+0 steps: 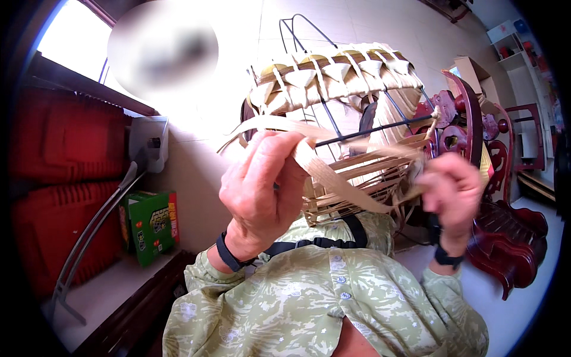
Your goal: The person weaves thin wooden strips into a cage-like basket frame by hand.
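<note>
A dark metal frame, partly wrapped in pale flat strips, stands in front of me. Its far side carries a woven band with triangular folds and cross ties. My left hand is closed, pinching a flat tan strip by the left end of the near bar. From there the strip sags in a loop toward my right hand, whose curled fingers are blurred by motion and appear closed on it. Below the bar lies a bundle of thin tan strips close to my lap.
Red plastic crates or seats stand at the left, near a green box and a bent metal rail. Carved dark-red wooden furniture is close on my right. A cardboard box and shelves stand farther back.
</note>
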A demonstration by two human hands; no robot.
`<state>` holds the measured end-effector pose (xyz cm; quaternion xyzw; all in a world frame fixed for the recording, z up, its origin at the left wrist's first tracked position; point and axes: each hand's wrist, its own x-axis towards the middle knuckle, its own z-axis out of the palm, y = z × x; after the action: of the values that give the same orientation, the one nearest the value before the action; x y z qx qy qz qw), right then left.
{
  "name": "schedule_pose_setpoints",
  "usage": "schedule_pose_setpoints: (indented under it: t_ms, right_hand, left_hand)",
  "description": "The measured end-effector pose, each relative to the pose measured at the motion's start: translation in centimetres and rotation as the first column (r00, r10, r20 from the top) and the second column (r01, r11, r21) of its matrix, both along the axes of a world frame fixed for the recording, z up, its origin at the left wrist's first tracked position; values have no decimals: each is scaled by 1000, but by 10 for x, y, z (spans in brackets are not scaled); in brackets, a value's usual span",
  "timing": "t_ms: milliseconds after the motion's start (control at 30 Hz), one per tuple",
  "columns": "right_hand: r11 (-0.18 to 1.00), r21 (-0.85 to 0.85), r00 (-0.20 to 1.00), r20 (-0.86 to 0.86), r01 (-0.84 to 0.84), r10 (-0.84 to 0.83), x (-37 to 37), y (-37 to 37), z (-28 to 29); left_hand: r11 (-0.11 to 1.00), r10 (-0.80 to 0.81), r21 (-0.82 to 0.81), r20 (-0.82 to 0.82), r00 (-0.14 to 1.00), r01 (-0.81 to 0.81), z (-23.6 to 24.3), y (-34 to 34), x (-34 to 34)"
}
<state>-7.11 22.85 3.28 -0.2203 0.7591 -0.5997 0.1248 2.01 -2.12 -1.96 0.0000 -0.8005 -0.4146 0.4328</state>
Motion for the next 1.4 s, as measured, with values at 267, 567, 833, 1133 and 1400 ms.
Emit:
schedule_pose_setpoints:
  t_ms: [267, 567, 833, 1133, 1400]
  right_hand:
    - [402, 361, 539, -506, 842, -674, -106, 257, 24]
    - [951, 308, 615, -747, -15, 252, -28, -37, 33]
    - [904, 380, 415, -803, -195, 427, -28, -82, 27]
    - [923, 370, 324, -865, -107, 385, -33, -108, 18]
    - [914, 325, 541, -737, -244, 406, -28, -115, 4]
  left_hand:
    - [994, -63, 94, 20, 998, 61, 0, -1, -11]
    - [953, -240, 237, 217, 946, 188, 10, -9, -4]
    - [960, -233, 191, 154, 960, 202, -1, -17, 5]
    - [753, -504, 578, 198, 841, 315, 9, -41, -11]
    - [772, -461, 524, 71, 884, 361, -1, -37, -13]
